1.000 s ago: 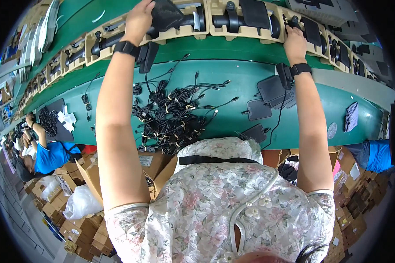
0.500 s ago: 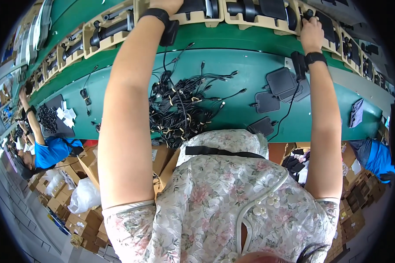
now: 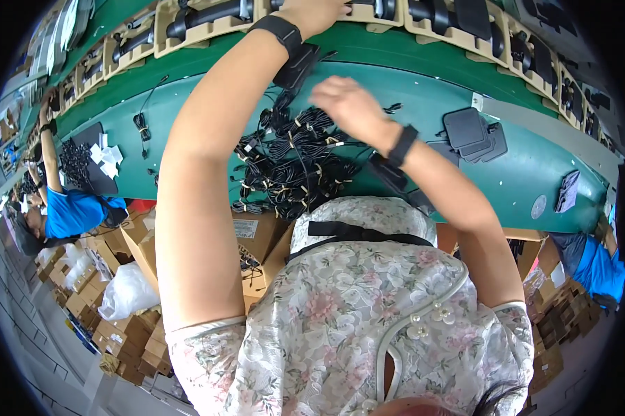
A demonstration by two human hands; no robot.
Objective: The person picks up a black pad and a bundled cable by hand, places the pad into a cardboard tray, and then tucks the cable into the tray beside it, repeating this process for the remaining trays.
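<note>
At the top edge my left hand (image 3: pixel 314 15) reaches over a beige moulded tray (image 3: pixel 376 28) with black parts in it. Its fingers are partly cut off, and what they touch is hidden. My right hand (image 3: pixel 350 105) hangs above the green bench, beside the heap of black cables (image 3: pixel 295 156) tied in bundles. Motion smears its fingers, so I cannot make out anything in them. Each wrist wears a black strap with a dark box. Flat black square pads (image 3: pixel 468 133) lie to the right of the right hand.
A line of beige trays (image 3: pixel 208 35) with black tubular parts runs along the far side. One cable bundle (image 3: pixel 141 126) lies at left; a folded dark packet (image 3: pixel 567 192) at right. Co-workers in blue (image 3: pixel 80 211) stand at both sides. Cardboard boxes (image 3: pixel 135 350) are stacked below.
My right hand has left the tray at the upper right and swung left and nearer, to the cable heap. My left hand has shifted right along the trays. The trays appear farther right.
</note>
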